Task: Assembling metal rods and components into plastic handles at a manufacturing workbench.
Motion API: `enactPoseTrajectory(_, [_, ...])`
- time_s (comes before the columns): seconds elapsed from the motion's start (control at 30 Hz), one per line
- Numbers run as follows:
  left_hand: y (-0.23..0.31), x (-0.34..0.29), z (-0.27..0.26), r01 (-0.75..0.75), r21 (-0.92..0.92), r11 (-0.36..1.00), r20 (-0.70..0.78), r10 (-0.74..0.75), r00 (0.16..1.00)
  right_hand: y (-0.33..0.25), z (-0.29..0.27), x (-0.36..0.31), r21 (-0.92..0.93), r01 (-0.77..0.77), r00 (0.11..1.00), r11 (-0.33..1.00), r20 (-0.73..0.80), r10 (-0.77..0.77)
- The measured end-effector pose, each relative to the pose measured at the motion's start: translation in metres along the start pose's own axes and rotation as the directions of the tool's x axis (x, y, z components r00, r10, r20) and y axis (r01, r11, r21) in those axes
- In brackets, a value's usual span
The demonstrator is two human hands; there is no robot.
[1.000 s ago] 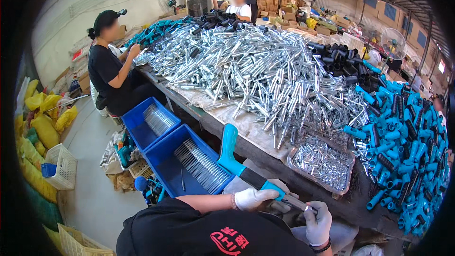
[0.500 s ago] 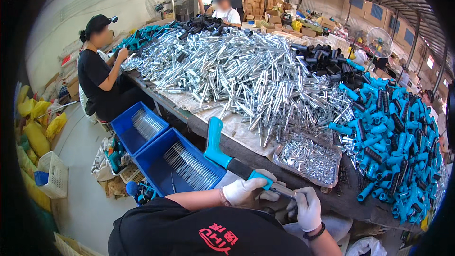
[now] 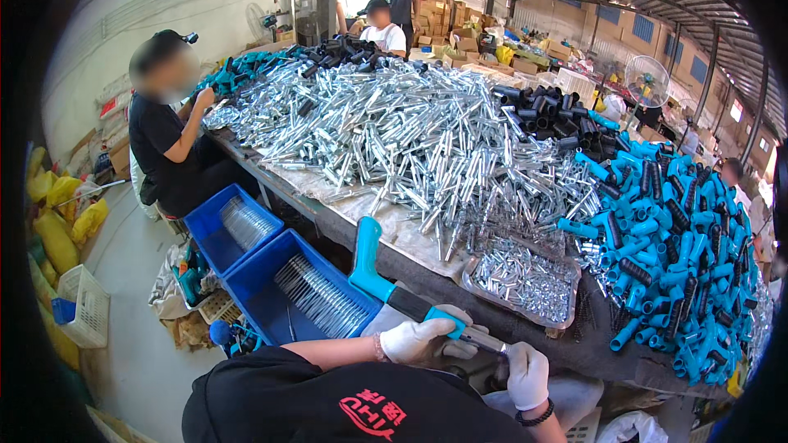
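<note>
Both gloved hands grip one teal-handled tool (image 3: 386, 283), left hand (image 3: 419, 340) on its handle, right hand (image 3: 527, 373) on its rod, while beside it the table (image 3: 460, 283) carries heaps of unassembled parts.

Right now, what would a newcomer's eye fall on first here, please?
The huge heap of silver metal parts covering the long table, and the bright blue handles piled at its right end. Nearer, the gloved left hand and right hand hold a blue-handled tool.
</note>
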State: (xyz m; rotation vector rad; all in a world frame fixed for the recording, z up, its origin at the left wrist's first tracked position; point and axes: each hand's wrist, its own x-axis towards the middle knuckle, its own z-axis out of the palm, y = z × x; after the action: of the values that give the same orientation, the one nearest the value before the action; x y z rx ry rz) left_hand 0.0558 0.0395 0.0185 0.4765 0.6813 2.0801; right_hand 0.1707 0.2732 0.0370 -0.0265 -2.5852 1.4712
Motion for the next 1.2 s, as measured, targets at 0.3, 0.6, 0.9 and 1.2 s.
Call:
enactPoseTrajectory(0.3, [-0.002,-0.005,-0.004,0.148,-0.063,0.987,-0.003,-0.149,0.989,0.0,0.012,-0.003,-0.081,-0.126,0.99,0.989,-0.08,0.119])
enactPoseTrajectory(0.6, [-0.006,-0.003,-0.005,0.04,0.008,0.999,-0.044,-0.039,0.998,-0.003,0.022,-0.006,0.166,-0.003,0.977,0.986,-0.211,0.039])
enactPoseTrajectory(0.9, [-0.01,-0.003,-0.01,0.081,-0.056,0.995,-0.043,-0.083,0.996,0.009,0.011,-0.007,0.08,-0.146,0.986,0.986,-0.073,0.152])
enactPoseTrajectory(1.2, [-0.011,-0.003,-0.012,0.086,-0.023,0.996,-0.017,-0.087,0.996,0.003,0.012,-0.004,0.04,-0.051,0.985,0.998,-0.16,0.057])
